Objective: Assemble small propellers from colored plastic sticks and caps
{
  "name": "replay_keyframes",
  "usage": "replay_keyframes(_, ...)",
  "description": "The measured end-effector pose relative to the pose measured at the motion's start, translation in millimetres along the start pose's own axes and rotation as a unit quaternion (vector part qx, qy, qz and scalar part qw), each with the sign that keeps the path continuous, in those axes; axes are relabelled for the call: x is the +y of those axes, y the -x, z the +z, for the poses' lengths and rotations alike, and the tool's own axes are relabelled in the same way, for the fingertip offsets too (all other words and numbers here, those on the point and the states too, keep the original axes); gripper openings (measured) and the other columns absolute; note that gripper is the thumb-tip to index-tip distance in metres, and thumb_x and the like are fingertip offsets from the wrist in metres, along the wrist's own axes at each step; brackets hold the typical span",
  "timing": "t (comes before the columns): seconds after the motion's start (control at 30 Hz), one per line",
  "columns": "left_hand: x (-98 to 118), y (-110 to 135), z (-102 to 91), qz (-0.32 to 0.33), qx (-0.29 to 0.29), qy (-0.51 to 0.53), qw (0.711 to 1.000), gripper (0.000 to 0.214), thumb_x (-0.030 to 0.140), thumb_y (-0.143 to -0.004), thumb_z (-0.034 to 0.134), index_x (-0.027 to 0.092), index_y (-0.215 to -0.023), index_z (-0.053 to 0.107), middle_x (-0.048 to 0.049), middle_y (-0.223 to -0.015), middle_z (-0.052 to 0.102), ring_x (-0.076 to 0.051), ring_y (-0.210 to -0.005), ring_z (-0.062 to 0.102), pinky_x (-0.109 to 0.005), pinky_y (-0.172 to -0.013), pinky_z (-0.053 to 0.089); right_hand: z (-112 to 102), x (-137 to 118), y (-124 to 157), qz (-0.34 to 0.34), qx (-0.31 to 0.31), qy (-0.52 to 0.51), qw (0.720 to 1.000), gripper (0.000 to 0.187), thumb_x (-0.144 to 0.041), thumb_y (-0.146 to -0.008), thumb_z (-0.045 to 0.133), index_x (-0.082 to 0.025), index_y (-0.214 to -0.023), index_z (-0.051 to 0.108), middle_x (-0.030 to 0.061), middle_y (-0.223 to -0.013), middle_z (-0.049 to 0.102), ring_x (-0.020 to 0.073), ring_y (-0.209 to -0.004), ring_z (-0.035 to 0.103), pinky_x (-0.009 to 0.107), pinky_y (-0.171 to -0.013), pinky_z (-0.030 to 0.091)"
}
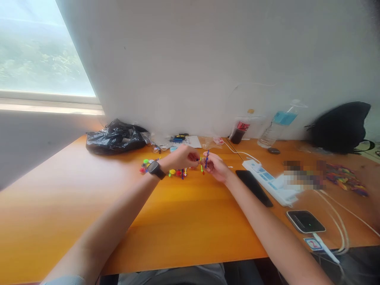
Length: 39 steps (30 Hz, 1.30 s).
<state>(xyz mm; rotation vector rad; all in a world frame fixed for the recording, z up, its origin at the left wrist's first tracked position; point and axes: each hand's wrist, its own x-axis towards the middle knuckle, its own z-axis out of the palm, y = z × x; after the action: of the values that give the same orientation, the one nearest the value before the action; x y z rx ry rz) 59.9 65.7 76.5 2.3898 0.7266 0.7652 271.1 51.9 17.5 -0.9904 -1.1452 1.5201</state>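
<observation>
My right hand (217,166) is closed in a pinch on a thin blue plastic piece (207,158) that stands upright at the fingertips. My left hand (183,156), with a black watch (156,169) on its wrist, is closed with the fingertips pressed together; what they grip is too small to make out. Between the two hands shows a small yellow-green piece with a red end (202,168). Below and beside the left hand, small coloured plastic pieces (178,173) lie on the wooden table (190,221). More of them (143,168) lie left of the watch, partly hidden by it.
A black plastic bag (115,138) lies at the back left. Along the wall stand a cola bottle (240,133) and a clear bottle (274,128). To the right are a dark phone (254,187), a white power strip (271,183), a charging pad (305,221) and a black bag (341,126).
</observation>
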Motion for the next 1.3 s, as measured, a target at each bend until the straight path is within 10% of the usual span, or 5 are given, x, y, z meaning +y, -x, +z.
replay_keyframes(0.3,-25,4,24.1,0.0,-0.092,-0.046,0.995,0.017,0.019,-0.082,0.066,0.018,-0.096,0.078,-0.0043,-0.083,0.076,-0.018,-0.068,0.071,-0.024,-0.06,0.051,-29,-2,-13,-0.015,0.142,0.151,0.978,0.023,-0.032,-0.071,0.055,-0.024,-0.092,0.049,-0.0041,-0.063,0.056,0.0138,-0.048,0.043,0.025,-0.049,0.031)
replay_keyframes(0.5,-39,1,43.4,0.017,-0.13,-0.056,0.99,0.013,0.012,-0.074,0.071,0.02,-0.081,0.079,-0.0012,-0.079,0.077,-0.017,-0.073,0.071,-0.023,-0.065,0.05,-39,15,-16,-0.107,0.201,0.613,0.756,0.025,-0.016,-0.085,0.056,-0.016,-0.108,0.066,0.0136,-0.089,0.072,0.0296,-0.085,0.068,0.035,-0.074,0.046)
replay_keyframes(0.63,-46,0,45.7,0.025,-0.137,-0.071,0.988,0.009,0.013,-0.074,0.076,0.019,-0.08,0.078,-0.0021,-0.081,0.076,-0.018,-0.073,0.069,-0.025,-0.066,0.049,-36,19,-13,-0.092,0.174,0.687,0.699,0.036,-0.015,-0.091,0.054,-0.016,-0.126,0.065,0.0174,-0.099,0.075,0.0332,-0.092,0.07,0.037,-0.076,0.045)
replay_keyframes(1.03,-64,2,33.1,0.083,-0.059,-0.167,0.981,0.023,0.036,-0.084,0.076,0.019,-0.099,0.079,-0.0107,-0.115,0.074,-0.027,-0.106,0.067,-0.033,-0.098,0.046,-19,15,-2,-0.157,0.115,0.727,0.659,0.014,-0.03,-0.097,0.061,-0.02,-0.1,0.07,0.0098,-0.099,0.072,0.0264,-0.095,0.065,0.034,-0.082,0.04)
replay_keyframes(1.3,-69,5,32.6,0.041,-0.099,-0.147,0.983,0.017,0.03,-0.086,0.069,0.025,-0.098,0.08,-0.0038,-0.102,0.079,-0.02,-0.086,0.071,-0.026,-0.074,0.048,-16,27,-3,-0.162,0.037,0.726,0.668,0.013,-0.024,-0.099,0.061,-0.018,-0.1,0.072,0.0101,-0.102,0.068,0.0244,-0.099,0.063,0.033,-0.085,0.04)
